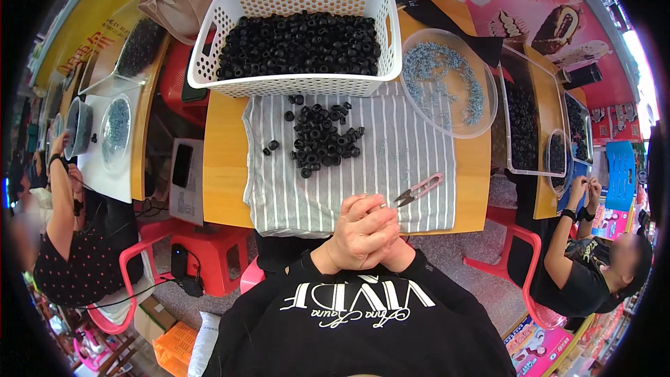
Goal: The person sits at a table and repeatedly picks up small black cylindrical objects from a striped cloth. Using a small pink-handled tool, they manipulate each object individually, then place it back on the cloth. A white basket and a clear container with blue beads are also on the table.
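Observation:
My left hand (351, 237) and my right hand (392, 236) are pressed together at the near edge of the table, fingers closed and folded over each other. A small pale bit shows by the fingertips; what lies between the hands is hidden. Just to their right, pink-handled thread snips (422, 188) rest on a grey striped cloth (405, 119). Farther off on that cloth lies a loose pile of small black ring-shaped pieces (322, 136). Behind it stands a white perforated basket (293, 87) filled with similar black pieces (300, 45).
At the far right of the wooden table (227, 188), a round clear tub (447, 129) holds small bluish pieces (474, 101). A beige bag (185, 0) sits beyond the basket's left. Co-workers (63, 244) (586, 272) sit at side tables. Red stools (209, 255) stand below.

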Available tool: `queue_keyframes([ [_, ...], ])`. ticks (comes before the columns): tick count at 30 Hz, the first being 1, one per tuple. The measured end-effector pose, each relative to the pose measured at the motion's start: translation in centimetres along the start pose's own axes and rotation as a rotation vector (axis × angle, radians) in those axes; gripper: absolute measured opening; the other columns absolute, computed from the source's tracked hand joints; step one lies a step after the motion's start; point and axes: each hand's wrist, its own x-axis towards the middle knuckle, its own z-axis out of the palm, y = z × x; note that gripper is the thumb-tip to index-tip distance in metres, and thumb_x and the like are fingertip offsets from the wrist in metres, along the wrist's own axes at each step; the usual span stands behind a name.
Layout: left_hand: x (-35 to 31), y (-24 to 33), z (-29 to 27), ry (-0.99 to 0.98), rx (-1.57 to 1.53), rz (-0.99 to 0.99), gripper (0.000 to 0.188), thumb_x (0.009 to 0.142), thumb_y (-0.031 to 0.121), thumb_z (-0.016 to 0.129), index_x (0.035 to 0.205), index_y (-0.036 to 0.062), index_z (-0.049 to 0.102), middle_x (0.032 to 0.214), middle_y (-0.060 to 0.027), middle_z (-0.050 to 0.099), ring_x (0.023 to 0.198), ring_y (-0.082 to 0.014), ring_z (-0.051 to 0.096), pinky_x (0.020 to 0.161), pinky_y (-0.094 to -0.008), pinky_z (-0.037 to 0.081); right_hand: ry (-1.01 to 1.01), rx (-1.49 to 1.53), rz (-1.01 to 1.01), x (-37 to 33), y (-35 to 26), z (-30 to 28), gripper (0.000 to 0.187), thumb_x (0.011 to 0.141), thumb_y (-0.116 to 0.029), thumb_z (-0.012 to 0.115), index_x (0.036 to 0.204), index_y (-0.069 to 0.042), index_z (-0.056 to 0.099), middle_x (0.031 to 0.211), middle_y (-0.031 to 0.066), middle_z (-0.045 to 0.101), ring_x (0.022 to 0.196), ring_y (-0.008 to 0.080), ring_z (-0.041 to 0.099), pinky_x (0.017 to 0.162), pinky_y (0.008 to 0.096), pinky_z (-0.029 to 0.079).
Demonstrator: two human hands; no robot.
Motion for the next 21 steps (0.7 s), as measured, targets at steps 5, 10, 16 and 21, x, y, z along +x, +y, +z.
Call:
queue_keyframes([
  [5, 0.7, 0.0, -0.7, -0.126, 0.035, -0.019, 0.034, 0.073, 0.025, 0.068, 0.103, 0.0081, 0.069, 0.113, -0.0104, 0.063, 0.113, -0.0346, 0.053, 0.097, -0.0463, 0.038, 0.005, 0.106, 0.138, -0.4, 0.1, 0.0, 0.009, 0.094, -0.008, 0.051, 0.101, -0.004, 0.055, 0.084, 0.0027, 0.056, 0.079, 0.0141, 0.056, 0.07, 0.0283, 0.042],
  [10, 1.0, 0.6, -3.1, 0.064, -0.148, -0.227, 0.059, 0.077, 0.026, 0.077, 0.126, 0.0012, 0.056, 0.131, -0.015, 0.052, 0.12, -0.0355, 0.049, 0.101, -0.0459, 0.038, 0.131, 0.192, 0.312, 2.2, -0.6, -0.5, 0.003, 0.087, -0.002, 0.064, 0.085, -0.001, 0.062, 0.07, 0.0039, 0.055, 0.062, 0.014, 0.056, 0.052, 0.0312, 0.043],
  [16, 0.2, 0.2, -5.3, -0.009, -0.274, -0.334, 0.039, 0.078, 0.008, 0.076, 0.115, 0.0019, 0.066, 0.114, -0.0134, 0.064, 0.102, -0.0253, 0.062, 0.087, -0.0334, 0.049, 0.078, 0.925, 0.734, 2.9, -3.2, -2.5, 0.018, 0.096, -0.014, 0.062, 0.082, -0.003, 0.063, 0.066, -0.0011, 0.056, 0.05, 0.0018, 0.046, 0.044, 0.0166, 0.035],
  [21, -0.1, 1.3, -5.1, 0.027, -0.334, -0.361, 0.035, 0.079, 0.007, 0.075, 0.114, 0.0019, 0.068, 0.111, -0.0124, 0.065, 0.098, -0.0221, 0.063, 0.082, -0.0309, 0.051, 0.107, 0.96, 0.7, 2.0, -4.2, -2.4, 0.02, 0.097, -0.018, 0.063, 0.085, -0.002, 0.064, 0.067, -0.0012, 0.057, 0.052, 0.0015, 0.047, 0.044, 0.0159, 0.035],
])
